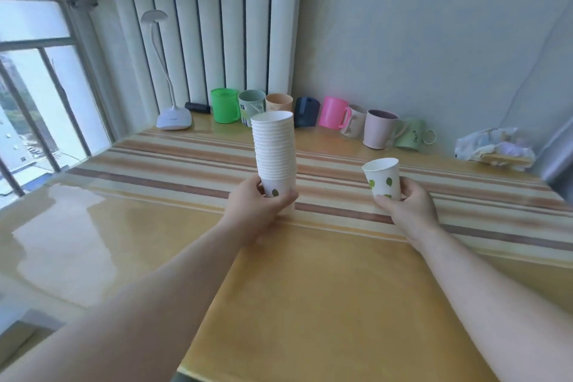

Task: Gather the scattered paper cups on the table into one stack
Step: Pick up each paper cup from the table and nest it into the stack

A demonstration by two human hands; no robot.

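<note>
Both of our forearms run in from the near edge, and at their ends our left hand (259,205) is wrapped around the foot of the stack of paper cups (274,152), thumb on its left side and fingers curled round the front, while our right hand (408,205) is closed around the lower half of a single loose paper cup (384,178) printed with green leaves. Stack and loose cup are well apart, the cup at about three o'clock from the stack; both are mouth-up, the cup tipped slightly. We cannot tell whether the stack's base rests on the table (325,288) or is just lifted. We see no other paper cup lying loose on the striped cloth, so we judge this to be the last one, and the task close to done. Next, we reckon, the loose cup must be carried toward nine o'clock, raised above the stack's open mouth, squared up and pushed down inside, with the left hand bracing the tall column so it does not topple. Beyond, from eleven to one o'clock along the wall, stands a row of coloured plastic mugs (333,112), with a white desk lamp (173,116) at ten o'clock and a crumpled bag (493,146) at two.
</note>
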